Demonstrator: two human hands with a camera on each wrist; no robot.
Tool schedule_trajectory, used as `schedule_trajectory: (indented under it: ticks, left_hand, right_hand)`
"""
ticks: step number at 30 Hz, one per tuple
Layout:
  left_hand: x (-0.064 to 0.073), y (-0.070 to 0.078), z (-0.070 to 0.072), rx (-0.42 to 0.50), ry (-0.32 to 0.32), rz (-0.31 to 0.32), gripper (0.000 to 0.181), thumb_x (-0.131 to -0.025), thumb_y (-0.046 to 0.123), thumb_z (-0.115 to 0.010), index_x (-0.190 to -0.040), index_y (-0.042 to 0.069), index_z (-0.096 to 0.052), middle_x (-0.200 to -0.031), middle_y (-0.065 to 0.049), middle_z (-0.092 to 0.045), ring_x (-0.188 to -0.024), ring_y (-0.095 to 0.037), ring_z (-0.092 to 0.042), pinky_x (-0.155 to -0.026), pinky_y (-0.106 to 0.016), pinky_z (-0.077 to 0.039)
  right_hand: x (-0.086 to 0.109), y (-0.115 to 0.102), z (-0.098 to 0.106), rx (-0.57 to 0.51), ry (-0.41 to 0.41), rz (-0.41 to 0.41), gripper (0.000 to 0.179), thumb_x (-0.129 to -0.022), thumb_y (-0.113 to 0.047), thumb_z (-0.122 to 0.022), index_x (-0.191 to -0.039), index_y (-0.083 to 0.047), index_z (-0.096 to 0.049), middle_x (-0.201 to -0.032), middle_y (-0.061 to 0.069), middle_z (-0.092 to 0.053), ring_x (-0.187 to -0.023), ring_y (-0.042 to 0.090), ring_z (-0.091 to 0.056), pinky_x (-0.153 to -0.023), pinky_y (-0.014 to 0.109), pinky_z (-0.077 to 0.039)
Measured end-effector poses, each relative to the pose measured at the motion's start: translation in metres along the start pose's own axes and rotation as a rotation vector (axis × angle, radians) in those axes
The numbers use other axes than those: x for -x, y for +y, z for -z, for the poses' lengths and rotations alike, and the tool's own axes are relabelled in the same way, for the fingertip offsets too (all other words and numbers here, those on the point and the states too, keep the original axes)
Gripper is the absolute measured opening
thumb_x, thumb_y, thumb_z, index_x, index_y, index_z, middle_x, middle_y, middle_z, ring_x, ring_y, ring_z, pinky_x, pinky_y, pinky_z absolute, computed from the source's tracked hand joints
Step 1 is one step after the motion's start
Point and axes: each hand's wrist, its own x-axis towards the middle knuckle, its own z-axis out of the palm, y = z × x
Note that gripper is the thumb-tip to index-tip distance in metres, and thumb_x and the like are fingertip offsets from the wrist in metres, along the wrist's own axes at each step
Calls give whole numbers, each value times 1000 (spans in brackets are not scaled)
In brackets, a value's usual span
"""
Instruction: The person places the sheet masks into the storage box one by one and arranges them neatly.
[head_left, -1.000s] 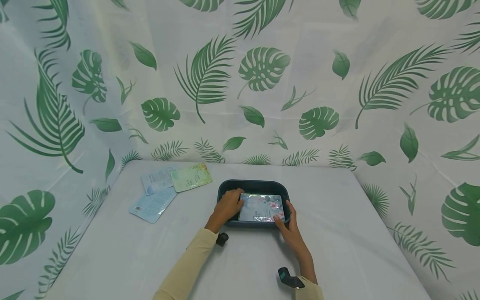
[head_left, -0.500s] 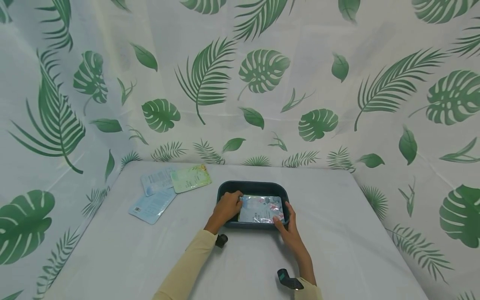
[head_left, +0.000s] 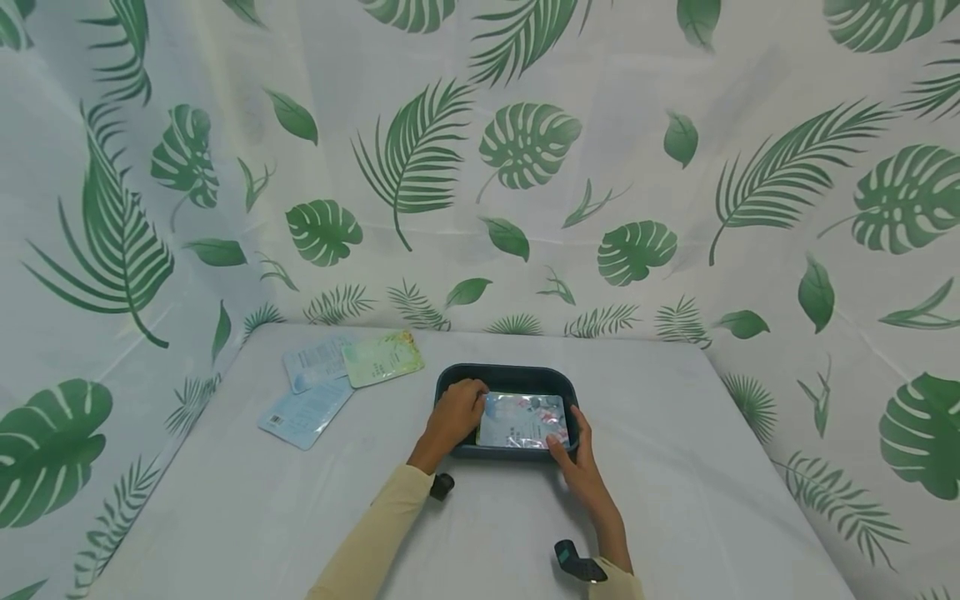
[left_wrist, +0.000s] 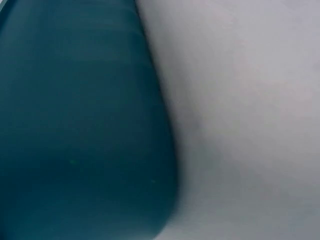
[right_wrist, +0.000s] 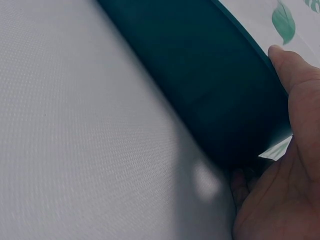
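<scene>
Left hand (head_left: pixel 453 410) reaches over the left end of the dark teal tray (head_left: pixel 517 377), fingers bent down inside it at the left edge of the floral packet (head_left: pixel 519 419); fingertips hidden, so cannot tell whether they pinch the packet or only touch it. Right hand (head_left: pixel 583 468) grips the tray at its front right corner, narrow hold: thumb over the front rim by the packet's lower right corner, fingers along the outer right wall. Cannot tell from above whether the thumb also touches the packet. Right wrist view agrees: one digit against the rim, others low by the tray's base. Left wrist view filled by the tray's outer wall and white tabletop (head_left: pixel 697 492). The floral packet, pale blue with pinkish marks, lies in the tray between the hands, toward the right, its surface glossy; an edge of something greenish shows at its left side. Three packets lie well apart from the tray, at the far left: a green packet (head_left: pixel 382 358) overlapping a pale packet (head_left: pixel 313 368), and a blue packet (head_left: pixel 309 412) with a barcode, nearest the person. Compared with 1.0 s ago: both hands keep the same places, tray and packets likewise; the whole scene sits slightly lower in the head view, wall pattern included, consistent with a small camera tilt.
</scene>
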Motion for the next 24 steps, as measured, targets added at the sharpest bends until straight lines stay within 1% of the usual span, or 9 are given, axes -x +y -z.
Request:
schedule_trajectory:
  ticks: [2,4,6,8,12,17,18,20,24]
  left_hand:
    - [1,-3,1,42,80,-25,12,-95,9,-60,-100,8,-71,-96,-4,-70,-83,-13,-64,-71,-28,-54]
    - [3,-6,2,77,160,-37,12,-95,9,-59,-100,9,-70,-97,-4,-69,-88,-15,-64,-76,-30,-54]
    - [5,-10,4,108,218,-24,13,-96,10,-58,-101,10,-70,-100,-3,-68,-93,-17,-63,-81,-33,-53]
    - [6,-15,7,141,253,0,13,-96,10,-58,-102,10,-69,-102,-5,-67,-98,-20,-62,-85,-37,-52]
    - [10,-28,14,205,274,53,14,-99,12,-55,-104,8,-68,-104,-7,-66,-101,-23,-60,-88,-40,-50]
    - [15,-47,25,233,246,139,19,-101,18,-53,-110,6,-66,-111,-10,-65,-107,-25,-59,-89,-41,-51]
    - [16,-52,28,229,236,160,21,-101,19,-52,-111,6,-66,-113,-11,-65,-108,-26,-59,-90,-41,-51]
    - [21,-63,32,206,239,198,22,-101,18,-52,-111,4,-66,-112,-13,-65,-109,-29,-60,-92,-43,-50]
    - [34,-86,42,135,289,245,20,-99,12,-55,-106,-3,-66,-108,-21,-66,-107,-37,-60,-94,-50,-46]
  right_hand:
    - [-3,6,0,-6,4,5,75,-101,-33,-52,-156,-21,-4,-164,19,3,-150,43,2,-116,65,-5]
    - [-8,15,-1,1,9,9,75,-100,-35,-53,-156,-24,-4,-164,18,3,-150,42,2,-116,65,-6]
    - [-13,24,-2,12,15,11,75,-100,-39,-52,-156,-29,-3,-165,16,3,-151,41,2,-116,64,-6]
    - [-16,32,-2,35,24,18,76,-100,-41,-52,-156,-31,-2,-165,15,3,-151,40,1,-116,64,-7]
    - [-19,37,-2,52,37,40,75,-100,-42,-51,-156,-30,-2,-165,15,3,-151,41,1,-116,65,-7]
    - [-20,35,-1,58,32,40,76,-99,-42,-51,-156,-30,-1,-164,16,4,-150,42,1,-115,66,-6]
    - [-20,35,-1,60,31,38,77,-99,-43,-51,-156,-30,-1,-164,16,4,-150,42,2,-115,66,-6]
    - [-21,35,-1,61,28,37,77,-99,-43,-51,-156,-30,-1,-164,16,4,-150,42,2,-115,66,-6]
    - [-20,37,-1,64,24,35,77,-99,-43,-52,-156,-31,-1,-165,16,3,-150,42,2,-114,67,-6]
